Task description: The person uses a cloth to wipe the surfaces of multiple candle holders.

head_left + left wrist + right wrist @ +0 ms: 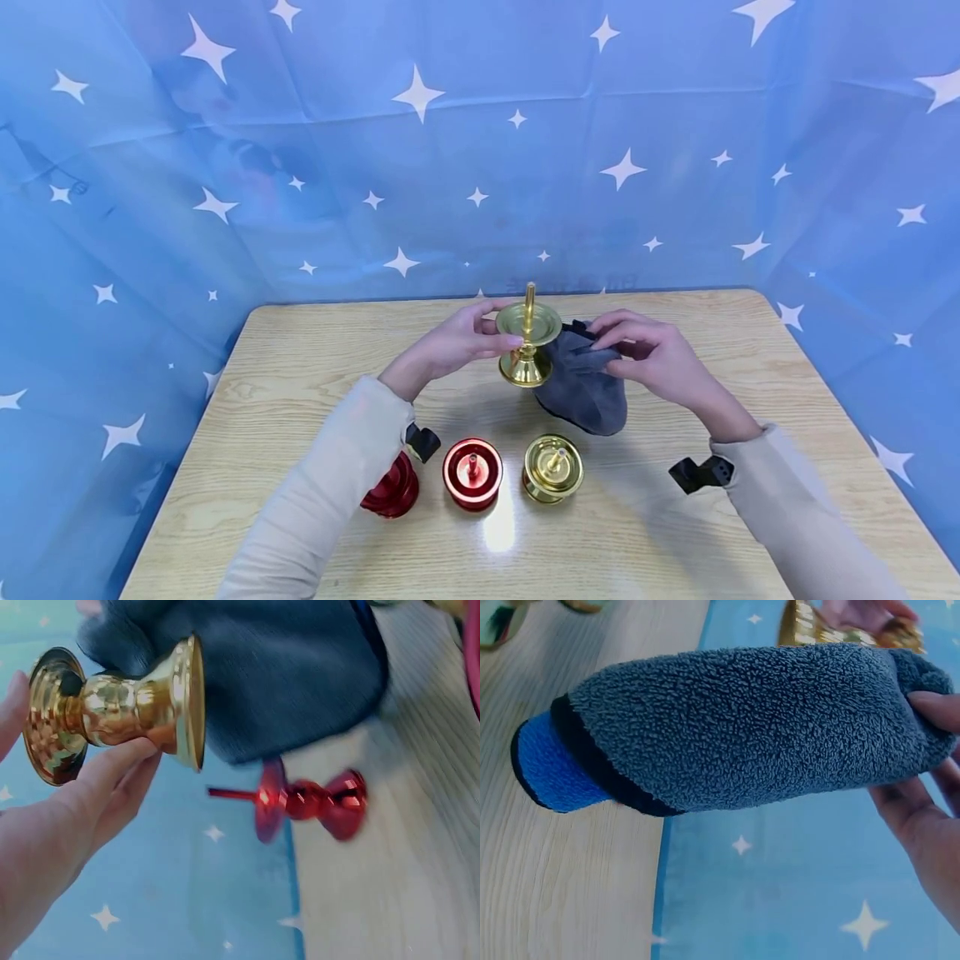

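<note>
My left hand (pixel 461 340) holds a shiny gold candle holder (pixel 527 367) upright above the table, fingers and thumb around it below its dish. A thin spike stands up from the dish. My right hand (pixel 660 358) pinches the top of a dark grey towel (pixel 585 387), which hangs down just right of the candle holder. In the right wrist view the towel (pixel 742 727) is fuzzy and black-edged, with a blue part (pixel 559 765) showing below. The left wrist view shows the gold candle holder (pixel 124 709) right beside the towel (pixel 292 682).
Nearer on the wooden table (pixel 300 350) stand a red candle holder (pixel 472 475) and a second gold one (pixel 552 469). Another red candle holder (pixel 393 492) is partly hidden by the left sleeve. A blue star-patterned curtain (pixel 480 150) hangs behind the table and at both sides.
</note>
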`<state>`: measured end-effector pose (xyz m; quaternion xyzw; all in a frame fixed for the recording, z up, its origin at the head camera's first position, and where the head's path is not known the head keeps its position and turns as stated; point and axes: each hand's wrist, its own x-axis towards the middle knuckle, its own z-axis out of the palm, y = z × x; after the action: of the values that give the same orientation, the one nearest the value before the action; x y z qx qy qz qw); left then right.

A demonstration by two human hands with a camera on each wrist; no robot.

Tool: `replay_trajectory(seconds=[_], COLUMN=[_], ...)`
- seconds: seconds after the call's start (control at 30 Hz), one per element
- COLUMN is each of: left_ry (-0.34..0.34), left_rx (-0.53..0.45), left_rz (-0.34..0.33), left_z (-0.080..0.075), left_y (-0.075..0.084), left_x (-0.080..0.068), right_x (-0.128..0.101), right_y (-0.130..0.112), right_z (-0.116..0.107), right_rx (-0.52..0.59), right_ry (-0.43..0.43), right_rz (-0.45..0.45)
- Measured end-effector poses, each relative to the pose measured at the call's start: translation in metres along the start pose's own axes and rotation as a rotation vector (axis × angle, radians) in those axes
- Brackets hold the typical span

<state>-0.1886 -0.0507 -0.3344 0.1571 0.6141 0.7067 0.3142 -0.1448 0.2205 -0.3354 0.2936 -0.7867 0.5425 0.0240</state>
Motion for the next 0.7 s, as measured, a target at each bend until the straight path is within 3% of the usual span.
replay_trajectory(seconds=[0.2, 0.43, 0.7], left_ry=[0.001, -0.045, -0.127], left_rx=[0.061, 0.054, 0.15], left_rz=[-0.052, -0.109, -0.153], left_z=[-0.014, -0.012, -0.012], left_y=[-0.025, -0.049, -0.07], left_x=[0.014, 0.028, 0.041], right_x=[-0.01, -0.023, -0.032], right_y=[0.006, 0.017, 0.028], right_z=[-0.014, -0.025, -0.028], right_rx=[-0.051, -0.083, -0.079], right_ry=[0.049, 0.059, 0.055], right_rz=[0.031, 0.099, 0.138])
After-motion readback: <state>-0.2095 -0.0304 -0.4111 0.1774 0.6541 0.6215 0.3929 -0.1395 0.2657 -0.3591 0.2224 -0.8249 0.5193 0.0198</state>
